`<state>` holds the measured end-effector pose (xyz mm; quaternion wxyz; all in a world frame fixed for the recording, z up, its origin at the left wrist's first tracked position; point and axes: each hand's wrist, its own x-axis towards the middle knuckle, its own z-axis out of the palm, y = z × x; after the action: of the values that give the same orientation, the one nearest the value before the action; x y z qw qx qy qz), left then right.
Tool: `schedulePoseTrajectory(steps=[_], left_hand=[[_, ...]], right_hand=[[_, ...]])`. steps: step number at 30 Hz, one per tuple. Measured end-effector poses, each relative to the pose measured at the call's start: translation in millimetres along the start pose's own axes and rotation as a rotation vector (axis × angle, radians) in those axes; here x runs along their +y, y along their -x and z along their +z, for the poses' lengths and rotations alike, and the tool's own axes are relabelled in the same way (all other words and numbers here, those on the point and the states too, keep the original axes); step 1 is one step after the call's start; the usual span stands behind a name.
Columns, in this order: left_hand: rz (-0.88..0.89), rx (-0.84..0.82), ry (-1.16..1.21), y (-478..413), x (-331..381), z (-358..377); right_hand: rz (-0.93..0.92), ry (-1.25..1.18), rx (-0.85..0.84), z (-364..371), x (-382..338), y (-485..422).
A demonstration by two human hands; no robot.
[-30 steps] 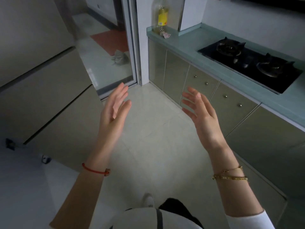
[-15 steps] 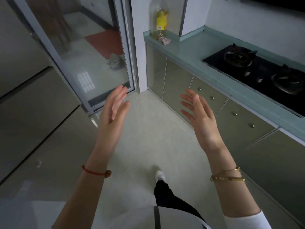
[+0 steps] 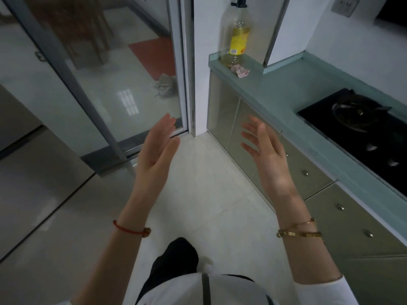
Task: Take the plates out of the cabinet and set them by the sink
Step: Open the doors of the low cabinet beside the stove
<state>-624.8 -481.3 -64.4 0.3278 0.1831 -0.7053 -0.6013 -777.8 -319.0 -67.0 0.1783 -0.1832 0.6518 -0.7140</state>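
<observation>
Glossy pale tiles on the floor [image 3: 211, 194], catching window light; glass sliding door [image 3: 110, 84] in a matt metal frame; smooth pale-green table [image 3: 286, 89]; satin cabinet fronts [image 3: 319, 216] with shiny metal knobs; black glassy hob [image 3: 363, 137]; clear plastic bottle [image 3: 236, 34].

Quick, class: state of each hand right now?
Left hand: open, fingers straight, holding nothing.
Right hand: open, fingers spread, holding nothing.

Glass door [image 3: 105, 84] nearer — stove [image 3: 363, 133] further right.
</observation>
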Motion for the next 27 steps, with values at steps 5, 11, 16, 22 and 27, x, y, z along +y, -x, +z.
schedulePoseTrajectory(steps=[5, 11, 16, 22, 27], left_hand=[[-0.022, 0.003, 0.004, -82.0, -29.4, -4.2], [-0.011, -0.049, -0.009, -208.6, -61.6, -21.7], [0.023, -0.186, -0.048, -315.4, -84.0, -34.8], [-0.027, -0.344, 0.066, -410.2, -108.1, -19.7], [-0.087, -0.437, 0.097, -467.5, -128.3, 11.1]], right_hand=[[0.021, 0.006, 0.013, 26.6, 15.1, -79.6], [0.039, -0.018, 0.100, 73.2, 28.6, -178.6], [0.039, -0.044, 0.216, 107.2, 34.4, -254.4], [0.046, -0.071, 0.375, 112.0, 38.1, -323.4], [0.043, -0.059, 0.473, 96.7, 45.6, -370.3]])
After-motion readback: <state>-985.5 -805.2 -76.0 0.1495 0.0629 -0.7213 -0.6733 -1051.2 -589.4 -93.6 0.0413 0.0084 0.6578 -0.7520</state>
